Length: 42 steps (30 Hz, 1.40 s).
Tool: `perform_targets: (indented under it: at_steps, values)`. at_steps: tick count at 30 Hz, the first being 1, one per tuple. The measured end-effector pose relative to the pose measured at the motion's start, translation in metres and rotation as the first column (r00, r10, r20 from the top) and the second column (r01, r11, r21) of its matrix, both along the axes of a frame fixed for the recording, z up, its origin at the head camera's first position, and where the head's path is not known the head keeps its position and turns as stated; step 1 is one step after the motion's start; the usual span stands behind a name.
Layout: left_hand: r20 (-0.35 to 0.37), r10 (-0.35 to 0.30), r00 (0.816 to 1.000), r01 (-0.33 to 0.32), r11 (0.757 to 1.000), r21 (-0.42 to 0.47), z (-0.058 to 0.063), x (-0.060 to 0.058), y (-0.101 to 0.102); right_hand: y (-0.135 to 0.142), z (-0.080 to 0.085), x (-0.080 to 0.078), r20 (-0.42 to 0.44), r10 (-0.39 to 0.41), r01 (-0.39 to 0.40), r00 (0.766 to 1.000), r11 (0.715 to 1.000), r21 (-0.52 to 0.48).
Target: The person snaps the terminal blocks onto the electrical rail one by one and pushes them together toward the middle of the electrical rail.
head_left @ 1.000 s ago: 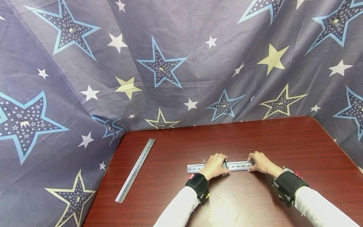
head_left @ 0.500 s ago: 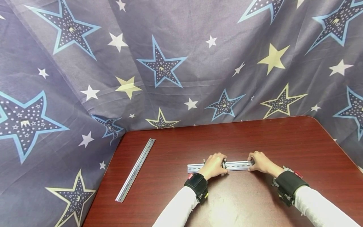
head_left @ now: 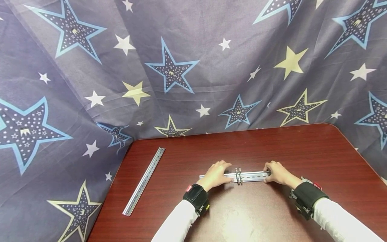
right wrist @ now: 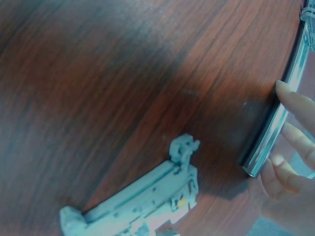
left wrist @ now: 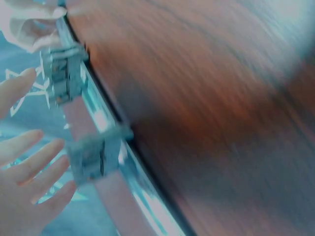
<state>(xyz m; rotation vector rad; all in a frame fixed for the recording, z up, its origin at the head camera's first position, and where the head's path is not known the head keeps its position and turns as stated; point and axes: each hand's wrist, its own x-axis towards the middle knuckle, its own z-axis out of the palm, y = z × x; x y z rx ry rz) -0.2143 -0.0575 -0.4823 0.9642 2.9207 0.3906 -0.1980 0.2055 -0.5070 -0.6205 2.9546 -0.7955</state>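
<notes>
A slotted metal DIN rail point(head_left: 254, 176) lies crosswise on the table. My right hand point(head_left: 278, 174) grips its right end, thumb on the near edge and fingers on the far one. Two narrow grey terminal blocks point(head_left: 239, 176) sit side by side across the rail's middle. Just left of them my left hand point(head_left: 215, 175) hovers over the rail, its fingers spread and holding nothing. In the left wrist view a separate block point(left wrist: 96, 160) sits on the rail near those fingers, apart from the pair; the left hand hides it in the head view.
A second slotted rail point(head_left: 144, 181) lies slantwise on the left side of the reddish-brown table point(head_left: 181, 208). A grey plastic block point(right wrist: 142, 201) shows large in the right wrist view's foreground. Behind the table hangs a star-printed curtain point(head_left: 193, 101).
My left hand has let go of a terminal block and moved left along the rail, uncovering the two blocks side by side. My right hand stays at the rail's right end.
</notes>
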Motion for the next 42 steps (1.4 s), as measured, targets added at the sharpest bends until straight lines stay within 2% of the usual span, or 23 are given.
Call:
perform_targets:
  at_steps: [8,16,23,32,42]
  values:
    - [-0.004,0.017,1.0,-0.017,1.0,0.011,0.001,-0.002,-0.026,0.0,0.001,0.001,0.013,-0.006,0.006,1.0,1.0,-0.001]
    - [0.042,0.042,0.998,-0.043,0.999,0.024,-0.003,-0.003,-0.039,-0.001,0.0,0.002,0.004,-0.009,0.009,1.0,1.0,-0.01]
    - [0.063,0.036,0.997,-0.038,0.999,0.035,-0.01,0.0,-0.043,-0.001,0.001,0.002,0.004,-0.007,0.007,1.0,1.0,-0.016]
    - [0.042,0.018,0.999,-0.021,0.998,0.062,-0.017,0.001,-0.042,-0.001,0.001,0.001,-0.005,-0.001,0.001,1.0,1.0,-0.012]
    - [0.039,0.02,0.999,-0.023,0.996,0.089,-0.017,0.002,-0.034,-0.001,-0.001,0.001,-0.003,-0.008,0.008,1.0,1.0,-0.016]
